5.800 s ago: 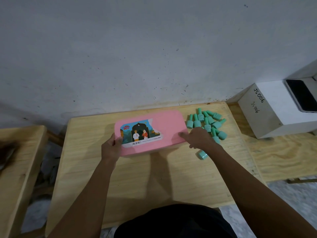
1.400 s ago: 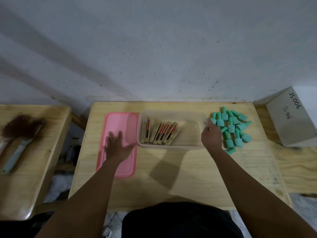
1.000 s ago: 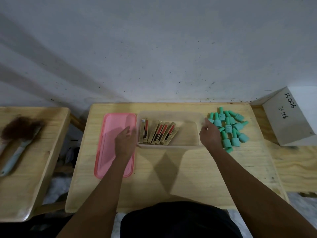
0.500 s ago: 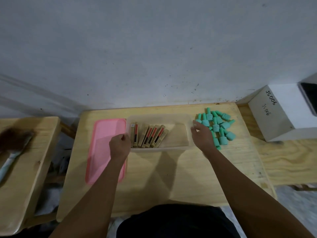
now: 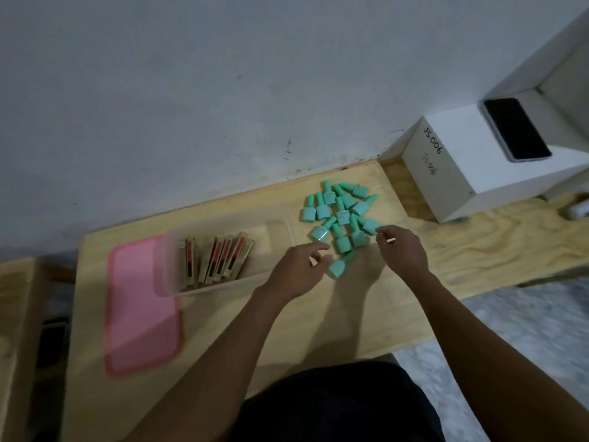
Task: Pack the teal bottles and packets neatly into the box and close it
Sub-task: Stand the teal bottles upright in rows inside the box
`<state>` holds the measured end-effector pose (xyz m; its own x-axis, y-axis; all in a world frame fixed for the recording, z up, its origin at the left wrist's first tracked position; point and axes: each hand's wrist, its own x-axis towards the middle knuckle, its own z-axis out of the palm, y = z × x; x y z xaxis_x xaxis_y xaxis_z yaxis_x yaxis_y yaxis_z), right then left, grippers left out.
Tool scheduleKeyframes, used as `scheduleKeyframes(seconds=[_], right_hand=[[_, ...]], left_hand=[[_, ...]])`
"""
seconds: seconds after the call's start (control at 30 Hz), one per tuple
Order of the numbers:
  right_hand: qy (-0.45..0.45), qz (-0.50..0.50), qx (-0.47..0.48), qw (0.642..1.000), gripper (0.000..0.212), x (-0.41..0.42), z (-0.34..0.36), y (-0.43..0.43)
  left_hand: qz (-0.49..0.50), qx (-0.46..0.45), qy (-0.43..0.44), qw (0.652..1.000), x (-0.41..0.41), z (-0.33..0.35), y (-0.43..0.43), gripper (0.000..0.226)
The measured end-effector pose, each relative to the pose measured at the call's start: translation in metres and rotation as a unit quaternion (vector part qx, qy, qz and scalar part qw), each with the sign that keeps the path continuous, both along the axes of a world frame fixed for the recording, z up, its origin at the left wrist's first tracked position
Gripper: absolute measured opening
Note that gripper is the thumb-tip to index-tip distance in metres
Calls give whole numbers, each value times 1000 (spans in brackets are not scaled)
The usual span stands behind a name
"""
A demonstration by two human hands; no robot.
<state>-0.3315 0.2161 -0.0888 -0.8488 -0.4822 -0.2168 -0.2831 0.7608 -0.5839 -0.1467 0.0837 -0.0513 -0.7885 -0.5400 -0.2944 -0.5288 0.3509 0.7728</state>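
You reached for the teal bottles (image 5: 341,215), heaped just right of the open box (image 5: 271,240).
Your left hand (image 5: 299,269) had left the box's left end and hovered with loose, parted fingers beside the nearest bottle (image 5: 338,267), which lay on its side, cap pointing away and rightward. Your right hand (image 5: 401,250), loosely curled and holding nothing, reached the bottles' right edge. The packets (image 5: 216,260) stood in the box.

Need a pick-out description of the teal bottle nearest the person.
On the wooden table, right of the clear box, lies a cluster of teal bottles. The target bottle sits at the cluster's near edge, between the left hand and the right hand. Unlike the others, it juts out towards the person, nearest of all.
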Motion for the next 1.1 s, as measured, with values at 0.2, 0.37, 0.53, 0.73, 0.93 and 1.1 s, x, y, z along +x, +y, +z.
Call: scheduleKeyframes(seconds=[0.2,0.37,0.53,0.73,0.93,1.1], right_hand=[[-1,95,92,991,24,-13,-7,-13],[16,154,119,981,38,-15,-16,-22],[-54,148,100,982,32,-16,-29,-26],[-137,109,-2,985,25,-28,-30,-11],[-273,104,-79,953,21,-46,-24,0],[-326,114,-108,932,20,-51,-21,0]], left_hand=[[99,36,-130,986,-65,-34,24,46],[166,-14,-183,969,-89,-46,31,40],[196,-52,-179,963,-102,-55,30,28],[235,-37,-183,954,-115,-62,33,27],[257,19,-146,955,-123,-57,32,28],[283,67,-129,948,-124,-50,29,16]])
